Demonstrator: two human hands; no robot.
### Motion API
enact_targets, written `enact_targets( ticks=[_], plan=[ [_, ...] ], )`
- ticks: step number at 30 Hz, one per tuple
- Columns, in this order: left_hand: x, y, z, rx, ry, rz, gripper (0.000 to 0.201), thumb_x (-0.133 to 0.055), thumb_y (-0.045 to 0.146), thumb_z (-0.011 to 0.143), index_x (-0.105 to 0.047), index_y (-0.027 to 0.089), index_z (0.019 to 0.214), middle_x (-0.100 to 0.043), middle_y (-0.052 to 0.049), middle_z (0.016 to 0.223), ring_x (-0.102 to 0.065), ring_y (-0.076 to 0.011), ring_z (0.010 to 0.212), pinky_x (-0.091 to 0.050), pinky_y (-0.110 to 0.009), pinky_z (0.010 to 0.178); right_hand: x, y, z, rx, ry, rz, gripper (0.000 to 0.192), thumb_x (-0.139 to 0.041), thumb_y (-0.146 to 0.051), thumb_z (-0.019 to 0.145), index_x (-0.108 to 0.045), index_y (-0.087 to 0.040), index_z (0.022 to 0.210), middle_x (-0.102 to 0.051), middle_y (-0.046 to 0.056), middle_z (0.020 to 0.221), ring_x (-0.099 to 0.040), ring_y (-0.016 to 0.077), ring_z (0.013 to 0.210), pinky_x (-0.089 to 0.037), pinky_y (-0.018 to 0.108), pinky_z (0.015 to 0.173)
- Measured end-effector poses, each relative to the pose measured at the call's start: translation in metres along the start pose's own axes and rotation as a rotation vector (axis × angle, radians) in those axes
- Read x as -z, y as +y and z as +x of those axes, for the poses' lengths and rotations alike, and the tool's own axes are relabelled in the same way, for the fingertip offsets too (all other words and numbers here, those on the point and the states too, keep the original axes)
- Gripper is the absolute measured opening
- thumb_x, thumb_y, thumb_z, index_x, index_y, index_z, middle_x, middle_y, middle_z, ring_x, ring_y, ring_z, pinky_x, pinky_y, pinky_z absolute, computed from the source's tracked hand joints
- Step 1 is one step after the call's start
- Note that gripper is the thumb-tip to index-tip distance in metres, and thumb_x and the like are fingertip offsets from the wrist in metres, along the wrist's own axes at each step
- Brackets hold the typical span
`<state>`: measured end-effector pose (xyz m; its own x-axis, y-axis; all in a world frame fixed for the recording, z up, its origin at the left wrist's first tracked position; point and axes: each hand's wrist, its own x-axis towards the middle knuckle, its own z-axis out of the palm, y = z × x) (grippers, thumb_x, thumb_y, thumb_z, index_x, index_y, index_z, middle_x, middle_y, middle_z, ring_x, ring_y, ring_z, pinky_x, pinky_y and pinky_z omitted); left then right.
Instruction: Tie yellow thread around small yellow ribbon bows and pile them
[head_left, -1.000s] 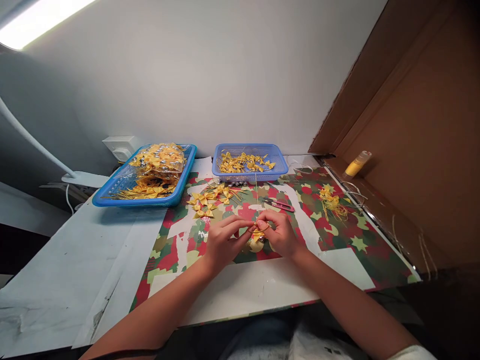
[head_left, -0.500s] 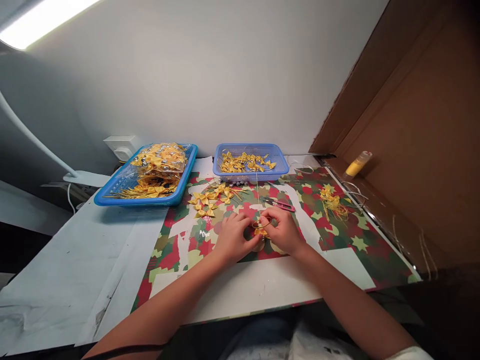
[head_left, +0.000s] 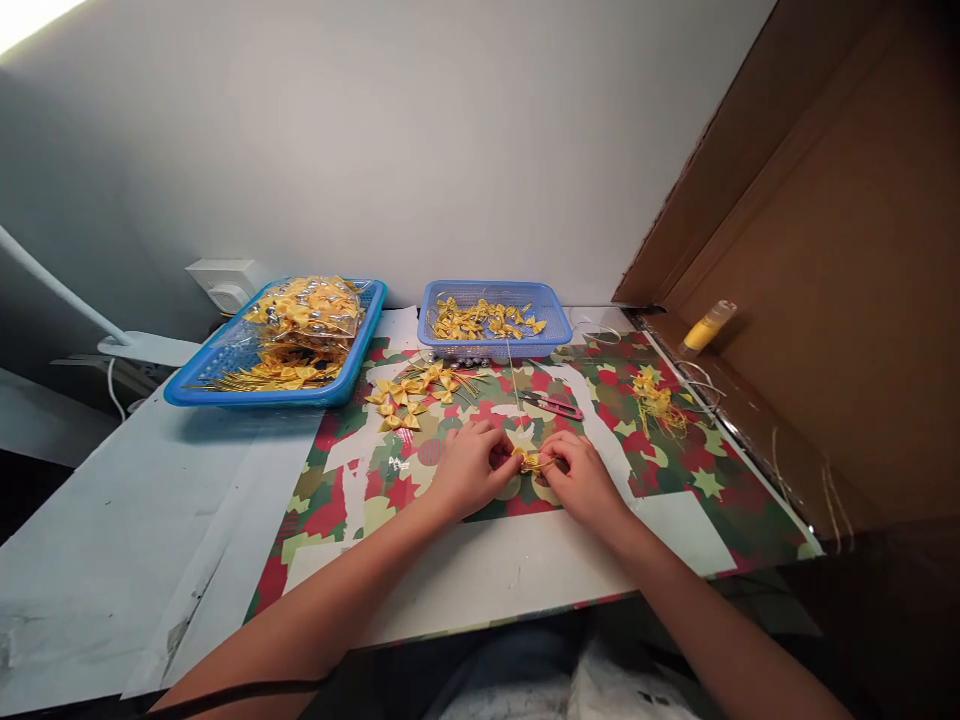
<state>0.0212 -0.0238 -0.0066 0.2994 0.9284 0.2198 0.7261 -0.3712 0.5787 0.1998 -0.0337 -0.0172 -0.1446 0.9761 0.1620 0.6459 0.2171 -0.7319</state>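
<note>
My left hand (head_left: 471,468) and my right hand (head_left: 576,474) meet low over the patterned mat (head_left: 675,480), both pinching a small yellow ribbon bow (head_left: 529,461) between their fingertips. A thin gold thread (head_left: 513,385) runs up from the bow toward the small blue basket (head_left: 555,325). Several loose yellow bows (head_left: 409,395) lie on the mat just beyond my left hand. Pink thread snips (head_left: 555,405) lie just beyond my right hand.
A large blue tray (head_left: 225,390) with bagged and loose yellow bows stands at the back left. Yellow thread scraps (head_left: 658,400) lie at the right. A yellow bottle (head_left: 709,325) rests against the brown cardboard wall (head_left: 825,250). A white socket (head_left: 221,280) sits by the back wall.
Both hands have dropped closer to the mat and drawn the thread loop tight around the bow. The camera tilted slightly, shifting the scene left and up.
</note>
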Motion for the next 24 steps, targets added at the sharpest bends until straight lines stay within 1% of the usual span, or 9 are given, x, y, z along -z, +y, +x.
enact_targets(
  ticks=[2,4,6,8,11,13,15,18,24],
  plan=[
    [-0.002,0.001,0.002,-0.01,0.004,-0.049,0.017,-0.06,0.024,0.08,-0.058,0.018,0.063,-0.062,-0.001,0.067,-0.057,-0.0161,0.065,-0.038,-0.028,0.061,-0.004,0.0,-0.001,0.011,0.017,0.008,0.02,-0.051,-0.018,0.082,-0.056,-0.02,0.064,-0.065,0.005,0.079,-0.053,0.0221,0.082,-0.042,0.036,0.075],
    [-0.003,0.002,0.001,-0.005,0.038,-0.174,0.02,-0.056,0.021,0.082,-0.055,0.018,0.063,-0.06,0.001,0.06,-0.053,-0.0127,0.056,-0.037,-0.025,0.055,-0.007,-0.002,-0.002,0.04,0.059,0.052,0.02,-0.051,-0.021,0.085,-0.059,-0.02,0.067,-0.065,0.006,0.08,-0.054,0.0224,0.084,-0.042,0.037,0.076],
    [-0.003,0.004,-0.003,0.032,0.08,-0.333,0.02,-0.053,0.024,0.085,-0.054,0.018,0.066,-0.058,0.002,0.057,-0.05,-0.0107,0.052,-0.036,-0.023,0.05,-0.009,-0.004,-0.004,0.071,0.1,0.141,0.02,-0.051,-0.024,0.088,-0.06,-0.02,0.07,-0.065,0.007,0.086,-0.056,0.0225,0.089,-0.044,0.035,0.077],
    [-0.002,0.006,-0.006,0.082,0.094,-0.505,0.021,-0.054,0.03,0.086,-0.054,0.018,0.069,-0.058,0.002,0.058,-0.05,-0.0102,0.051,-0.036,-0.021,0.048,-0.009,-0.007,-0.005,0.089,0.101,0.268,0.023,-0.05,-0.027,0.09,-0.062,-0.02,0.072,-0.064,0.008,0.092,-0.058,0.0215,0.091,-0.047,0.032,0.074],
    [0.0,0.009,-0.009,0.168,0.034,-0.749,0.024,-0.058,0.039,0.084,-0.053,0.018,0.073,-0.058,0.003,0.059,-0.05,-0.0095,0.05,-0.036,-0.02,0.046,-0.008,-0.009,-0.006,0.097,0.072,0.402,0.026,-0.049,-0.031,0.092,-0.063,-0.019,0.073,-0.063,0.007,0.09,-0.06,0.0179,0.08,-0.047,0.028,0.063],
    [0.001,0.011,-0.01,0.21,-0.004,-0.835,0.025,-0.061,0.041,0.082,-0.053,0.018,0.076,-0.059,0.002,0.062,-0.052,-0.0097,0.052,-0.037,-0.02,0.047,-0.008,-0.01,-0.007,0.102,0.095,0.393,0.026,-0.049,-0.031,0.092,-0.062,-0.018,0.073,-0.062,0.005,0.082,-0.058,0.0162,0.073,-0.045,0.026,0.059],
    [0.001,0.011,-0.01,0.231,-0.025,-0.849,0.026,-0.063,0.042,0.081,-0.055,0.017,0.078,-0.06,0.001,0.065,-0.053,-0.0102,0.056,-0.039,-0.02,0.049,-0.007,-0.011,-0.007,0.12,0.126,0.341,0.024,-0.049,-0.029,0.091,-0.061,-0.018,0.073,-0.061,0.004,0.077,-0.056,0.0156,0.07,-0.044,0.026,0.059],
    [0.0,0.01,-0.009,0.239,-0.042,-0.815,0.026,-0.063,0.041,0.08,-0.058,0.016,0.079,-0.059,0.0,0.064,-0.051,-0.0101,0.057,-0.038,-0.02,0.049,-0.008,-0.012,-0.007,0.165,0.154,0.28,0.022,-0.049,-0.025,0.091,-0.059,-0.019,0.072,-0.062,0.004,0.076,-0.057,0.016,0.071,-0.044,0.026,0.06],
    [0.0,0.009,-0.01,0.222,-0.017,-0.748,0.022,-0.068,0.036,0.074,-0.06,0.015,0.074,-0.05,0.004,0.057,-0.042,-0.008,0.053,-0.034,-0.02,0.047,-0.009,-0.013,-0.008,0.211,0.19,0.228,0.019,-0.05,-0.021,0.089,-0.057,-0.019,0.071,-0.063,0.004,0.076,-0.059,0.016,0.072,-0.044,0.026,0.06]
  ],
)
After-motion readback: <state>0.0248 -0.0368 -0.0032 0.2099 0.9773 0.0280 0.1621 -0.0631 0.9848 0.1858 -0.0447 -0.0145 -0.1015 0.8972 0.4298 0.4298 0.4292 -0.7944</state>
